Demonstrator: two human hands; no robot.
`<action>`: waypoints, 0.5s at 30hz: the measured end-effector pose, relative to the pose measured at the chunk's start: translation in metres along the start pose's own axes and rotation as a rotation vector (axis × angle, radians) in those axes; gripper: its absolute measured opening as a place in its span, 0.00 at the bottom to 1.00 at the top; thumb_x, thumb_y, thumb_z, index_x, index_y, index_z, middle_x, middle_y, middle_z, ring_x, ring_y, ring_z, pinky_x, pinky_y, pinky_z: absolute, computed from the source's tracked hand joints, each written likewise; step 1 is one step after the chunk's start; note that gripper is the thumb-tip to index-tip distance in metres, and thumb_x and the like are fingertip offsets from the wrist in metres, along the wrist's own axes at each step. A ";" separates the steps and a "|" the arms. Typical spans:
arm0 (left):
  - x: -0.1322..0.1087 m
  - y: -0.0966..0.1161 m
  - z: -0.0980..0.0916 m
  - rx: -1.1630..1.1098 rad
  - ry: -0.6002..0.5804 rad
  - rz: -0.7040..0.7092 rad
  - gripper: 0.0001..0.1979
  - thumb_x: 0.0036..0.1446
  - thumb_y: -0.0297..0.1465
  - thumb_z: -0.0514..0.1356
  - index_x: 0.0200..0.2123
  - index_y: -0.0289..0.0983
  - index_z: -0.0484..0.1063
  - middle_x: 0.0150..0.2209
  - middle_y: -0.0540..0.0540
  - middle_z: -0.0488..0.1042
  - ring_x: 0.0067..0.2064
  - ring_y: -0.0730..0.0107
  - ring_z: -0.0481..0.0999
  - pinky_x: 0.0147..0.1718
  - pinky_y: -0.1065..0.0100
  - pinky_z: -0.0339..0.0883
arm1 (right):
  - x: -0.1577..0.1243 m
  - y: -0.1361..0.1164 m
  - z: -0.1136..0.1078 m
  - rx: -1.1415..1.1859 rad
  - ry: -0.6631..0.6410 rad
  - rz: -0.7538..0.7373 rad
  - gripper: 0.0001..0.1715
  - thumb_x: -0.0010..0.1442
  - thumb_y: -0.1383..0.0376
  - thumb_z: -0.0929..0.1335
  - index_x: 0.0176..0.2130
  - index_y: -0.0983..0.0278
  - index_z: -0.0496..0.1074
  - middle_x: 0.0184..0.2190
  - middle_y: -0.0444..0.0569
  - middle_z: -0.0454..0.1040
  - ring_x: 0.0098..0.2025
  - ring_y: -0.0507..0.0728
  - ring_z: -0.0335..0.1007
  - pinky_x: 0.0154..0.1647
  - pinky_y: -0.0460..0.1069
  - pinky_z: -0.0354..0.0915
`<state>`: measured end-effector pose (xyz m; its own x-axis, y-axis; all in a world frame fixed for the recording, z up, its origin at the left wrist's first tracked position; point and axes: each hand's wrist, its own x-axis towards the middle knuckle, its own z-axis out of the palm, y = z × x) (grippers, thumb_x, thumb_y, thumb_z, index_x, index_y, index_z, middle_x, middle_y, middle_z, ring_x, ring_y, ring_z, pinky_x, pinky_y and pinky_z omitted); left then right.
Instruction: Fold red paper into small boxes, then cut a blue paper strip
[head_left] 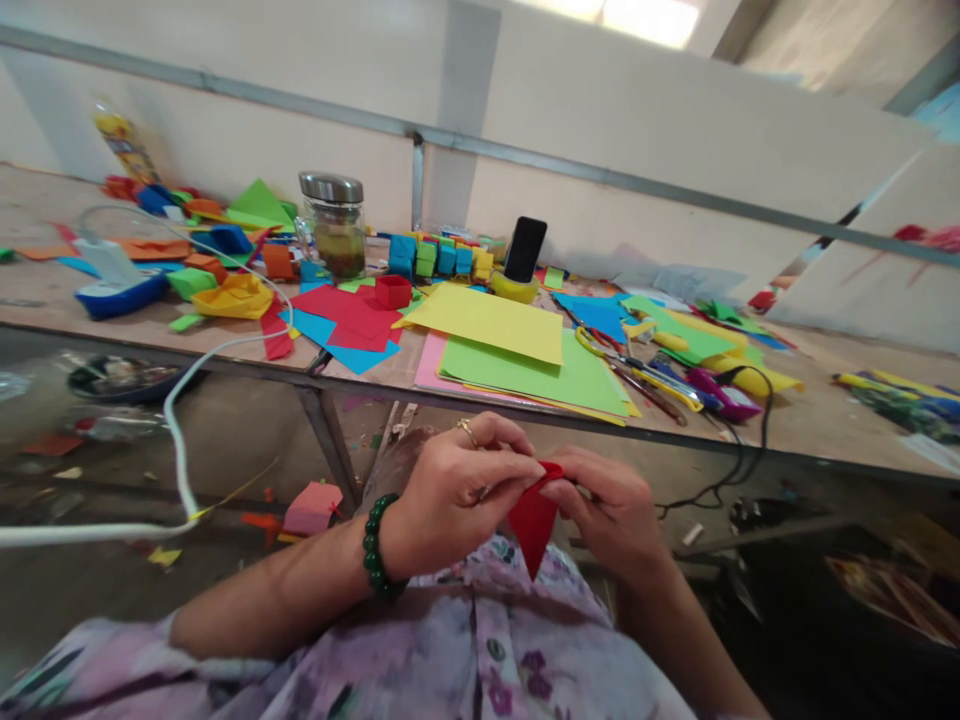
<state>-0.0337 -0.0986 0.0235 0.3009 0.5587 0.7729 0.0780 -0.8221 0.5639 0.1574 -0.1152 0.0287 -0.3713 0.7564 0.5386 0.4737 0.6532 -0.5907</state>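
- Pinching one red piece (534, 535) are two hands: the left hand (469, 480) and the right hand (611, 500).
- One ring (466, 432) sits on a left finger, and one green bracelet (377, 545) is around the left wrist.
- On the tabletop (810, 425) stand one jar (334, 235), one upright phone (525, 250) in a yellow holder (514, 289), one bottle (124, 140) and one red box (393, 292).
- Small boxes (445, 260) stand in a row between jar and phone, overlapping too much to count.
- One large yellow sheet (487, 325) lies partly over one green sheet (532, 375), with a pink sheet (429, 372) showing beneath at the left.
- Red sheets (367, 320) overlap left of that stack; how many, I cannot tell.
- One purple tool (722, 397) lies right of the stack.
- The red piece is between the hands, in front of the tabletop's edge, its pointed end hanging below the fingers over the shirt (480, 650).
- The left hand is nearly closed, thumb and fingertips gripping the red piece at its upper left.
- The right hand is likewise narrow, gripping the upper right of the same piece, fingertips near those of the left.
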 end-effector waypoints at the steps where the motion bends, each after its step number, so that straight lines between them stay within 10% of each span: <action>1: 0.000 0.000 0.000 -0.006 0.000 -0.003 0.06 0.57 0.21 0.61 0.35 0.32 0.79 0.36 0.41 0.75 0.37 0.72 0.76 0.36 0.73 0.71 | 0.000 0.000 0.000 0.004 -0.003 0.000 0.08 0.63 0.65 0.67 0.33 0.62 0.77 0.27 0.46 0.76 0.28 0.52 0.73 0.30 0.44 0.68; 15: -0.002 0.000 0.003 -0.030 0.052 0.012 0.06 0.57 0.21 0.61 0.35 0.31 0.79 0.36 0.41 0.75 0.37 0.72 0.76 0.36 0.74 0.72 | 0.002 -0.002 0.000 -0.003 0.000 -0.018 0.10 0.63 0.65 0.66 0.32 0.62 0.75 0.26 0.46 0.76 0.28 0.51 0.72 0.28 0.44 0.66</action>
<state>-0.0319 -0.1004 0.0213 0.2520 0.5545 0.7931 0.0455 -0.8255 0.5626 0.1559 -0.1154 0.0310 -0.3794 0.7447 0.5491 0.4692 0.6663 -0.5795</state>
